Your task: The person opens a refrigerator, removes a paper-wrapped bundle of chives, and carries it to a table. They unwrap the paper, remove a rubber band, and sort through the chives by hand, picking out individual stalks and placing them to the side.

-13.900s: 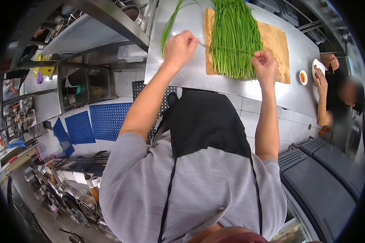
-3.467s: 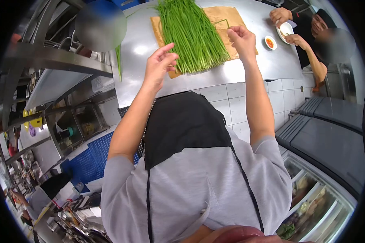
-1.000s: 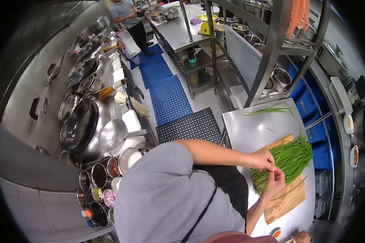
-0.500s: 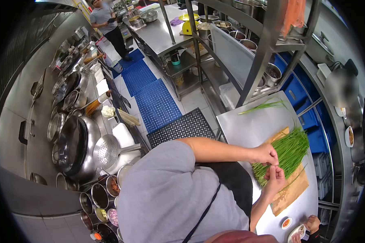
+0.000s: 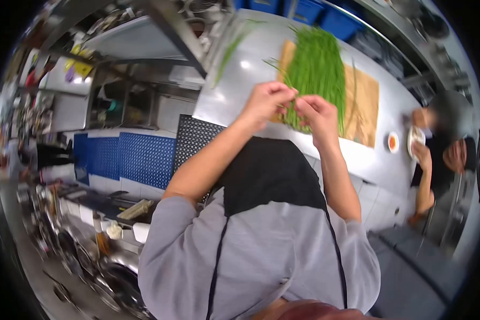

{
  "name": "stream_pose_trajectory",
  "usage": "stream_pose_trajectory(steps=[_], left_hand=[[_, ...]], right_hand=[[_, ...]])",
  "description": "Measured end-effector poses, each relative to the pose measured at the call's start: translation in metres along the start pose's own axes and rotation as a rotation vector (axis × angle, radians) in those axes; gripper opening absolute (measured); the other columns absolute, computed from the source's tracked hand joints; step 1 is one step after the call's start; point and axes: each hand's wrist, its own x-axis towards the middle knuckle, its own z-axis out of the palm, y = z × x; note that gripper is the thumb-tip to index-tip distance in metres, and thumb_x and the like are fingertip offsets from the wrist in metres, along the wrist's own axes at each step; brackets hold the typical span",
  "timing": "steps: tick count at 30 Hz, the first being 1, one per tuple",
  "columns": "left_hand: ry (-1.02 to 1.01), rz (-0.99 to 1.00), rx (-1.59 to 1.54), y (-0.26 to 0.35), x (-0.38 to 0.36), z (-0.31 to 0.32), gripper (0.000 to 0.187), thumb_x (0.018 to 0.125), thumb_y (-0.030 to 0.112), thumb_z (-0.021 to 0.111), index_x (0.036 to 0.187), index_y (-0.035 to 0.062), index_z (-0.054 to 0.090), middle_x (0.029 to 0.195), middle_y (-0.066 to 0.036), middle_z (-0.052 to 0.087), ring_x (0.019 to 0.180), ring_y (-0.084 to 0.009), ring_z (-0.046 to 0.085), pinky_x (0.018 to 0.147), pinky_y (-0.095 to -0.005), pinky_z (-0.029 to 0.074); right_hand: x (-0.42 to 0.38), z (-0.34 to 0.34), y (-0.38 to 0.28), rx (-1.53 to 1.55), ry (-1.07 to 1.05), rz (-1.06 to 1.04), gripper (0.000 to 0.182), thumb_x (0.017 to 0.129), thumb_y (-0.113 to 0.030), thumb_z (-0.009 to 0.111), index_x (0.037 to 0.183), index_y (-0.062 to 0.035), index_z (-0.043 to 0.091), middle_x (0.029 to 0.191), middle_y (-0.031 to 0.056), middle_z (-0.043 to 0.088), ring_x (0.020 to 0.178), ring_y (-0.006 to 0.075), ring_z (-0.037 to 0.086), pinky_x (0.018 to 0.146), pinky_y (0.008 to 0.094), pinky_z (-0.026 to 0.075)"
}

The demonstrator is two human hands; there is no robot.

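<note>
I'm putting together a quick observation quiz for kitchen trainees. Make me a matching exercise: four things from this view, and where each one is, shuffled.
Things
1. Pile of green chives
2. Small white sauce dish
3. Blue perforated mats
4. Left hand and right hand

Places
A. On the floor, beside a black mat
B. Close together, at the table's near side, beyond the black apron
C. On top of brown paper
D. Directly on the steel table, right of the paper

Pairs: 1-C, 2-D, 3-A, 4-B
</note>
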Motion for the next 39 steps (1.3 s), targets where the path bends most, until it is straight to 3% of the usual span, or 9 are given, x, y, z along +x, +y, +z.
stream_pose_trajectory(steps=[4,5,11,14,17,23,29,39], left_hand=[[-0.058,0.020,-0.080,-0.006,-0.003,0.008,0.016,0.091,0.017,0.066,0.102,0.0057,0.068,0.100,-0.002,0.068,0.078,-0.0089,0.061,0.066,-0.0256,0.050],[-0.079,0.010,-0.093,-0.005,-0.004,0.010,0.016,0.091,0.016,0.066,0.102,0.0049,0.067,0.109,-0.004,0.066,0.080,-0.0093,0.061,0.067,-0.0261,0.051],[-0.087,-0.045,-0.138,-0.008,-0.001,0.020,0.016,0.091,0.018,0.067,0.098,0.0040,0.067,0.119,-0.007,0.064,0.084,-0.0091,0.061,0.069,-0.0272,0.051],[-0.109,-0.074,-0.014,-0.016,0.002,0.021,0.017,0.091,0.020,0.068,0.094,0.0038,0.068,0.118,-0.008,0.065,0.083,-0.0094,0.060,0.070,-0.0275,0.050],[-0.111,-0.122,0.023,-0.019,0.002,0.025,0.016,0.090,0.020,0.070,0.089,0.0039,0.069,0.112,-0.009,0.067,0.083,-0.0095,0.060,0.070,-0.0272,0.050],[-0.150,-0.164,-0.055,-0.023,0.009,0.021,0.017,0.091,0.018,0.069,0.091,0.0006,0.066,0.091,-0.006,0.066,0.070,-0.0096,0.056,0.065,-0.0254,0.047],[-0.031,-0.012,-0.291,-0.011,0.033,0.005,0.016,0.089,0.013,0.071,0.092,-0.0023,0.067,0.086,-0.006,0.066,0.063,-0.0082,0.055,0.059,-0.0225,0.048],[0.039,0.129,-0.091,0.019,0.053,-0.014,0.020,0.086,0.014,0.074,0.093,-0.0035,0.068,0.079,-0.005,0.066,0.061,-0.0088,0.057,0.055,-0.0228,0.048]], right_hand=[[-0.006,-0.005,0.005,0.032,0.010,-0.030,0.013,0.085,-0.012,0.072,0.093,-0.0019,0.068,0.076,0.0005,0.066,0.065,0.0052,0.058,0.053,0.0203,0.045],[-0.007,-0.008,0.006,0.060,0.008,-0.038,0.014,0.083,-0.008,0.073,0.093,-0.0013,0.067,0.077,0.0017,0.067,0.066,0.0051,0.058,0.053,0.0202,0.046],[-0.015,-0.022,0.016,-0.004,0.057,-0.079,0.014,0.082,-0.007,0.073,0.093,0.0000,0.068,0.080,0.0039,0.069,0.068,0.0065,0.060,0.056,0.0218,0.048],[-0.016,-0.027,0.028,-0.177,0.070,-0.224,0.013,0.083,-0.005,0.073,0.094,0.0004,0.069,0.078,0.0007,0.066,0.067,0.0055,0.057,0.057,0.0212,0.046],[-0.020,-0.028,0.028,-0.253,0.088,-0.240,0.013,0.083,-0.004,0.072,0.093,0.0017,0.069,0.077,0.0005,0.066,0.067,0.0057,0.056,0.058,0.0222,0.046],[-0.027,-0.039,0.023,-0.283,0.064,-0.130,0.012,0.084,-0.009,0.070,0.089,0.0021,0.069,0.073,0.0021,0.066,0.065,0.0070,0.058,0.060,0.0237,0.048],[-0.041,-0.066,0.016,-0.258,0.053,-0.088,0.013,0.086,-0.013,0.067,0.084,0.0004,0.066,0.067,-0.0019,0.057,0.060,0.0054,0.049,0.054,0.0231,0.041],[-0.069,-0.115,0.015,-0.244,0.160,-0.078,0.012,0.085,-0.012,0.068,0.081,-0.0015,0.066,0.070,-0.0020,0.058,0.064,0.0055,0.051,0.055,0.0221,0.042]])
